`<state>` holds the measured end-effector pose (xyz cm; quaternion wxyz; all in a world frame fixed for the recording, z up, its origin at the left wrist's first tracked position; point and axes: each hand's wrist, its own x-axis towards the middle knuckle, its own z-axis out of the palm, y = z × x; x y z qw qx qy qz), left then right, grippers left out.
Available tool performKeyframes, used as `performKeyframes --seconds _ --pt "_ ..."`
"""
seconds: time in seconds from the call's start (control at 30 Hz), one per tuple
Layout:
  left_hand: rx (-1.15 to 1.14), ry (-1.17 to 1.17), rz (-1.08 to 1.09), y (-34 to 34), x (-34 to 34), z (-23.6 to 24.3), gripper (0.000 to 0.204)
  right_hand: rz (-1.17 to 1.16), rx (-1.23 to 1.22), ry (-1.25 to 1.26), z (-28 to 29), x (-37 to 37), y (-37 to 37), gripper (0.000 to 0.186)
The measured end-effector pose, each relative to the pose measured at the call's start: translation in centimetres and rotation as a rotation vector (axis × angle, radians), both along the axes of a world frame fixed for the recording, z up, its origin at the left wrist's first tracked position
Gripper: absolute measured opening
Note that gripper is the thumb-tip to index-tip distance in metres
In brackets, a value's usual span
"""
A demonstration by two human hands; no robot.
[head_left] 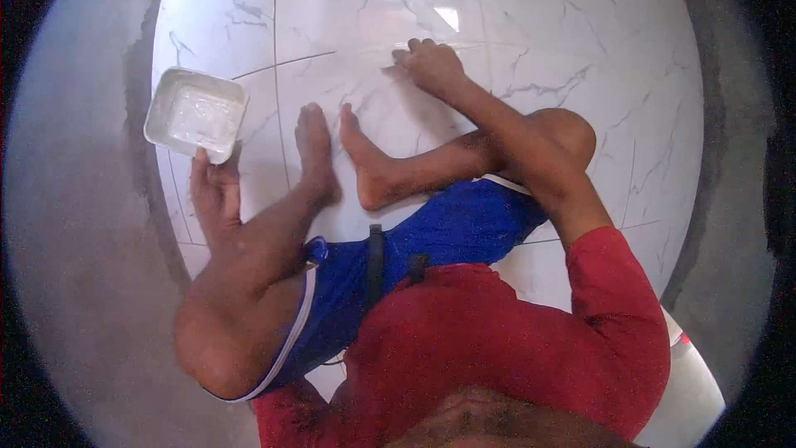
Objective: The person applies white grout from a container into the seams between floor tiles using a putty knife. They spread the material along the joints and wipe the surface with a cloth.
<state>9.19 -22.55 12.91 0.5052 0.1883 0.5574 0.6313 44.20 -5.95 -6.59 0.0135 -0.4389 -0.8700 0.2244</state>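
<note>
My left hand [219,195] grips the near edge of a white square plastic tub [229,120], its thumb up at the rim. A whitish wet paste [199,114] coats the tub's bottom. My right hand [433,68] is stretched forward, low over the glossy tiled floor [348,17], its fingers bent and closed beside a tile joint. A small greyish shape shows by its fingertips; whether that is a thin tool or a shadow I cannot make out.
I sit with legs bent, my bare feet [315,145] between my hands. The white marble-patterned tiles meet a rough grey cement wall [83,158] on the left and another grey wall [730,158] on the right. Light reflects off the far tiles.
</note>
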Motion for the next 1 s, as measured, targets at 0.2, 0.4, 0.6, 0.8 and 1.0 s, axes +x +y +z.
performKeyframes --seconds 0.2,0.4,0.6,0.8,1.0 --pt "-0.004 -0.096 0.078 12.0 11.9 -2.2 0.060 0.077 0.153 0.342 0.2 2.3 13.4 0.026" --pt "0.012 -0.083 0.020 33.6 24.8 -4.8 0.059 0.181 0.077 0.053 0.1 11.8 33.3 0.018" --pt "-0.005 -0.113 0.108 59.1 32.2 -8.2 0.067 0.165 0.066 -0.101 1.0 31.6 62.2 0.021" --pt "0.061 -0.185 0.015 78.6 35.4 -6.6 0.070 0.121 0.122 -0.432 4.8 45.1 81.8 0.025" --pt "0.142 -0.120 0.079 87.9 27.3 -3.4 0.070 0.088 0.126 -0.487 11.2 38.1 93.0 0.026"
